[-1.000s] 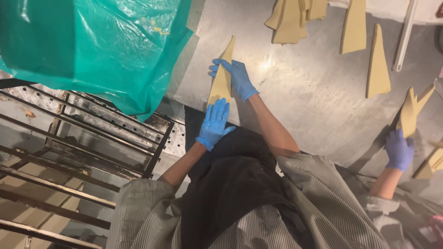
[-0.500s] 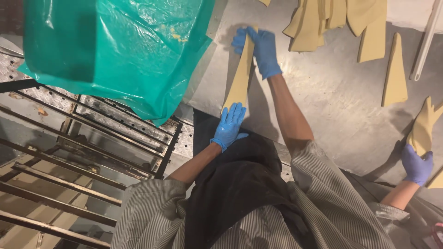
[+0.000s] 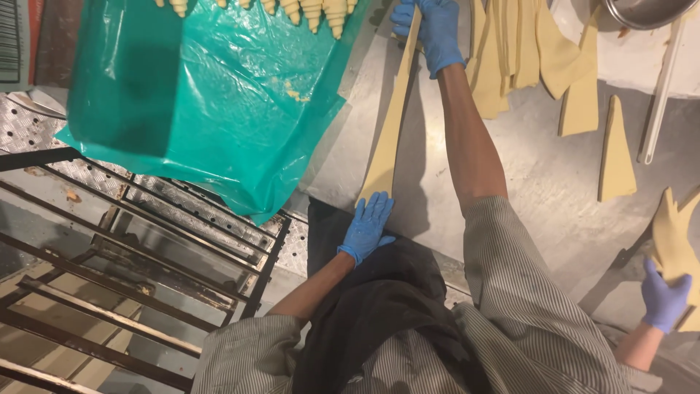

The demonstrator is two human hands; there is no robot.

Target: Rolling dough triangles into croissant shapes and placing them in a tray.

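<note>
Long pale triangular dough strip (image 3: 390, 117) lies stretched on the grey metal desk (image 3: 539, 197). Left hand (image 3: 367, 226), blue glove, fingers spread flat on the strip's wide near end, grip holding nothing. Right hand (image 3: 432, 25) grips the strip's narrow far tip. Left of the strip: green plastic sheet (image 3: 204, 95) with rolled croissants (image 3: 313, 9), overhanging the metal rack (image 3: 131, 241). Right of the strip: more cut dough triangles (image 3: 616, 149), bare desk between. Another person's gloved hand (image 3: 665, 300) holds dough far right.
</note>
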